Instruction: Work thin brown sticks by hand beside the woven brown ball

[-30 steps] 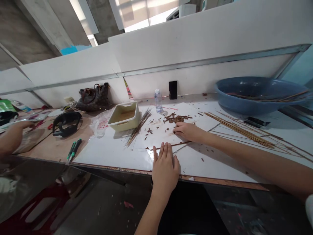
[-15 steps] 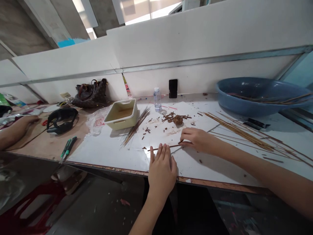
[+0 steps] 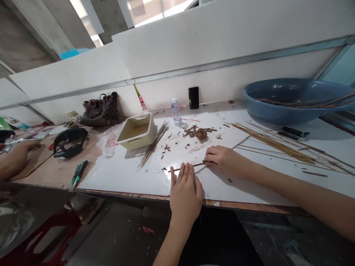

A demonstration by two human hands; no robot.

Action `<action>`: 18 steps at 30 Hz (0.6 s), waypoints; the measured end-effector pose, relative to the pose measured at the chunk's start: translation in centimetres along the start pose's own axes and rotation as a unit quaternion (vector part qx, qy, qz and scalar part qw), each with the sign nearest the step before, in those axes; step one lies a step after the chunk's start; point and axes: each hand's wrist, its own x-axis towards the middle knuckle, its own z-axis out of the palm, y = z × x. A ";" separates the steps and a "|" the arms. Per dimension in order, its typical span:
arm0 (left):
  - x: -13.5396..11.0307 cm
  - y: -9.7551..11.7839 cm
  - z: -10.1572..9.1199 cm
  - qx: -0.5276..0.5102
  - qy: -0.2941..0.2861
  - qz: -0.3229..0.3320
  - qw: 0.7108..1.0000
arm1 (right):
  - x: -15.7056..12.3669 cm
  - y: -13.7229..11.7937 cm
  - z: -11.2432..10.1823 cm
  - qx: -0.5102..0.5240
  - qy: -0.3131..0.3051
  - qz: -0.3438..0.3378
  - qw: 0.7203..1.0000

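Observation:
My left hand (image 3: 185, 194) lies at the near edge of the white sheet, fingers spread across a thin brown stick (image 3: 188, 166). The stick's far end meets the curled fingertips of my right hand (image 3: 224, 159). Behind the hands are a rounded brown lump (image 3: 201, 133) and scattered brown bits (image 3: 191, 131). To the right lies a bundle of long thin tan sticks (image 3: 274, 146), and a smaller dark bunch (image 3: 155, 144) fans out to the left.
A cream plastic tray (image 3: 135, 132), a water bottle (image 3: 176, 112) and an upright phone (image 3: 193, 98) stand along the back. A blue basin (image 3: 291, 99) holds sticks. Another person's hand (image 3: 20, 155) is at far left, near black goggles (image 3: 70, 142).
My right hand has moved from beside the brown bits toward me, onto the stick's end. My left hand has stayed on the stick. The view has tilted slightly.

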 end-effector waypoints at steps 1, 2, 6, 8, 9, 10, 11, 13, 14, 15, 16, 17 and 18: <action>0.0 0.0 0.0 -0.004 0.000 -0.001 1.000 | 0.0 0.0 0.1 0.001 0.004 -0.001 1.000; 0.0 0.0 0.0 -0.007 -0.001 -0.002 1.000 | 0.0 0.0 0.2 0.003 0.008 -0.002 1.000; 0.0 -0.1 0.0 -0.012 -0.006 -0.005 1.000 | -0.1 0.0 0.6 0.014 0.012 -0.004 1.000; 0.0 -0.1 0.0 -0.011 -0.005 -0.004 1.000 | -0.2 0.0 0.7 0.025 0.012 -0.006 1.000; 0.0 -0.1 0.0 -0.010 -0.004 -0.003 1.000 | -0.2 0.0 0.8 0.031 0.010 -0.007 0.999; 0.0 -0.1 0.0 -0.009 -0.002 -0.002 1.000 | -0.2 0.0 0.9 0.035 0.009 -0.009 0.999; 0.0 -0.1 0.0 -0.007 0.000 -0.002 1.000 | -0.3 0.0 1.0 0.038 0.006 -0.013 0.999; 0.0 -0.1 0.0 -0.007 -0.001 -0.002 1.000 | -0.4 0.1 1.2 0.039 -0.002 -0.022 0.999; 0.0 -0.1 0.0 -0.008 -0.004 -0.001 1.000 | -0.5 0.1 1.3 0.036 -0.007 -0.026 0.999; 0.0 -0.1 0.0 -0.010 -0.007 -0.001 1.000 | -0.6 0.1 1.3 0.032 -0.011 -0.030 0.999; 0.0 -0.1 0.0 -0.012 -0.009 -0.002 1.000 | -0.6 0.1 1.4 0.027 -0.015 -0.034 0.999; 0.0 -0.1 0.0 -0.014 -0.011 -0.003 1.000 | -0.6 0.1 1.5 0.022 -0.019 -0.040 0.999; 0.0 -0.1 0.0 -0.016 -0.011 -0.004 1.000 | -0.7 0.1 1.5 0.017 -0.023 -0.047 0.998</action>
